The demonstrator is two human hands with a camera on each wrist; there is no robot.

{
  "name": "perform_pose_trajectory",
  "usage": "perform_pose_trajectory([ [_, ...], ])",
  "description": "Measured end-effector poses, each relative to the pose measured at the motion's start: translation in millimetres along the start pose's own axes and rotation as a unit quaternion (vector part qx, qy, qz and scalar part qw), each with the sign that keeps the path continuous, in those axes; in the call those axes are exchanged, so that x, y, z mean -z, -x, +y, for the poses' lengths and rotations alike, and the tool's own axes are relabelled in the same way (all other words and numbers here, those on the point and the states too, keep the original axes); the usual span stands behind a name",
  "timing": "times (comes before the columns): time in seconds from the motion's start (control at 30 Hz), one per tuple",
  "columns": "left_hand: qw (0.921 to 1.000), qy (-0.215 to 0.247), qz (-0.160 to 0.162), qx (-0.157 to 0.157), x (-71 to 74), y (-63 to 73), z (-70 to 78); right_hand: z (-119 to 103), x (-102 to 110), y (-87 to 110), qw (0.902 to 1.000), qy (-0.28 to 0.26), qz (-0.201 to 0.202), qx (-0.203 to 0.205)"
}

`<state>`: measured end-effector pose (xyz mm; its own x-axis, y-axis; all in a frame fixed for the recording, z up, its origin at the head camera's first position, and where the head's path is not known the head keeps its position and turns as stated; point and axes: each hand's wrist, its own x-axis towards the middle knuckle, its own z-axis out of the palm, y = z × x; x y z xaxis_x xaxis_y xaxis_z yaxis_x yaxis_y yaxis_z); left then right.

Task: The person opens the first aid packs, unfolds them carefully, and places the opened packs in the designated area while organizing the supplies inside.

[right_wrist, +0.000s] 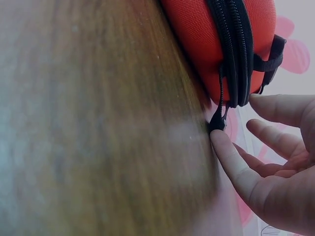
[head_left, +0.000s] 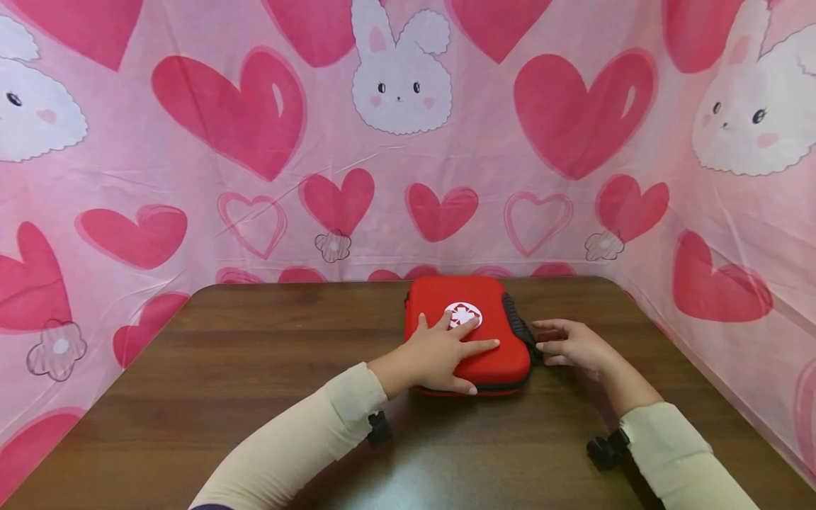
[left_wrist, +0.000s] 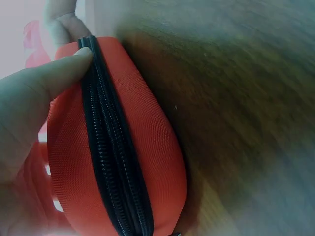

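A red first-aid case [head_left: 468, 365] with a white round emblem and a black zipper [left_wrist: 106, 123] lies on the table. My left hand [head_left: 440, 352] rests spread on its lid; in the left wrist view the thumb [left_wrist: 59, 73] touches the zipper edge. At the case's right side, by the black carrying handle [head_left: 519, 322], is my right hand [head_left: 576, 346], fingers parted. One of its fingertips [right_wrist: 219, 137] touches a black zipper pull [right_wrist: 217, 119] in the right wrist view, while another is at the case's corner. The zipper looks closed where it shows.
The brown wooden table [head_left: 255, 354] extends around the case. Behind it and at both sides hangs a pink cloth [head_left: 395, 159] printed with hearts and rabbits. Small black cameras [head_left: 604, 451] are strapped at both wrists.
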<state>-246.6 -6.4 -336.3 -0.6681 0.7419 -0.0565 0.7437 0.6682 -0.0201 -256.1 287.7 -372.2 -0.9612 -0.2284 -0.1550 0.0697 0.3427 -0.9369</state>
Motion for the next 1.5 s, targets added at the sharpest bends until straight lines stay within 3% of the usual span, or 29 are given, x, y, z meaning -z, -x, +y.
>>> perform_pose_trajectory([
  [0.13,0.9999,-0.01,-0.002,0.01,-2.1,-0.8,1.3,1,1,-1.6,1.0,0.007,-0.003,-0.002],
  [0.43,0.9962,-0.087,0.0,0.008,2.3,-2.3,8.4,1,1,-1.9,0.999,0.035,-0.015,0.021],
  [0.53,0.9959,-0.09,-0.001,0.008,2.3,-1.8,9.9,0,1,-2.5,0.9984,0.05,-0.015,0.022],
  [0.7,0.9989,-0.028,0.033,-0.018,-5.4,-2.8,7.1,0,1,-3.7,0.9976,0.065,-0.014,0.019],
  [0.9,0.9928,0.058,0.093,-0.047,-17.2,-5.5,-5.7,1,0,-4.5,0.9977,0.063,-0.017,0.019],
  [1.07,0.9888,0.084,0.101,-0.072,-17.4,-3.2,-14.6,3,0,-4.7,0.9975,0.065,-0.014,0.022],
  [1.3,0.9874,0.104,0.113,-0.036,-22.7,6.6,-25.1,3,-1,-5.6,0.9971,0.071,-0.013,0.024],
  [1.5,0.9821,0.13,0.125,-0.054,-25.3,11.2,-32.6,2,0,-6.0,0.9969,0.076,-0.012,0.017],
])
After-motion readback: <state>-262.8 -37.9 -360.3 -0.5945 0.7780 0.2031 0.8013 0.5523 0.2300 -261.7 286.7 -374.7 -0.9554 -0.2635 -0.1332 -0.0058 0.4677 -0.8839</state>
